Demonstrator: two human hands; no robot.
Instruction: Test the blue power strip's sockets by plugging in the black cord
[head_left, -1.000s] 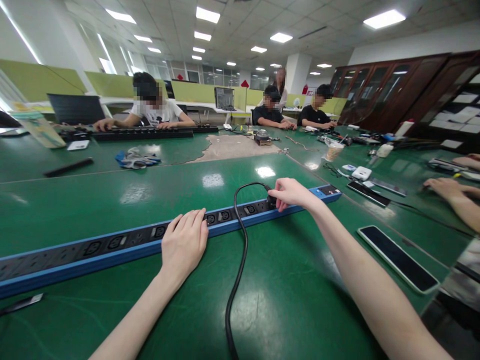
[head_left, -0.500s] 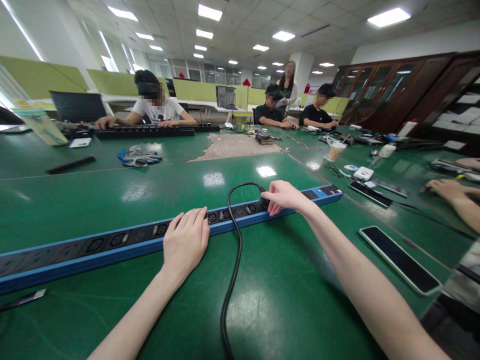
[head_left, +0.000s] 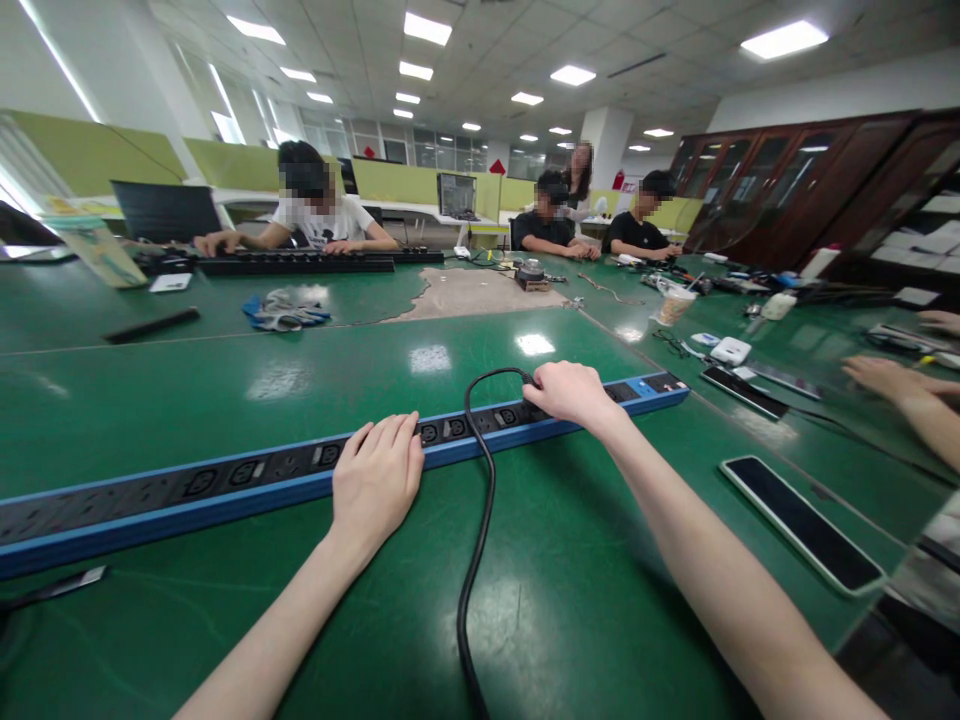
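Observation:
A long blue power strip with black sockets lies slantwise across the green table. My left hand rests over its middle, fingers bent across the top and thumb along the near side. Farther right, my right hand is closed round a black plug at the strip's sockets. Most of the plug is hidden by the fingers, so how deep it sits I cannot tell. From it a black power cord loops over the strip and runs down past the near edge of the view.
Right of my arm lies a phone, with another dark phone beyond. A co-worker's hand is at the right edge. Gloves, a dark bar and a drink cup lie farther back. Several people are across the table.
My right hand has turned slightly over the plug and now covers more of it. The cord has shifted a little right. My left hand stays on the strip.

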